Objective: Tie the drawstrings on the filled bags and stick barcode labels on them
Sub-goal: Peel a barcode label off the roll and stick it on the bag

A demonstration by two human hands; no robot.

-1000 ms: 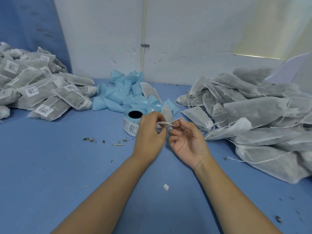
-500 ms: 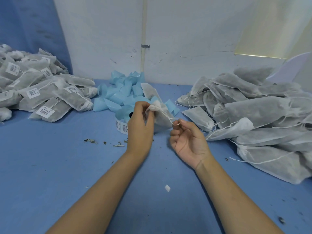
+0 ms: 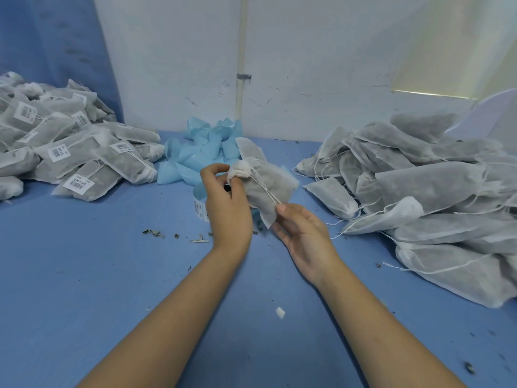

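- The bag (image 3: 275,182) is held above the table (image 3: 98,275), its neck toward 10 o'clock. The left hand (image 3: 228,208) fingers pinch the gathered neck.
- The right hand (image 3: 305,236) fingers pinch the drawstring (image 3: 264,188) ends at 5 o'clock.
- Pull the drawstring taut, then knot it snug against the neck.

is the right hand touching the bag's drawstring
Touching. The head view shows the right hand pinching the end of the drawstring, which runs taut from the bag whose gathered neck the left hand holds.
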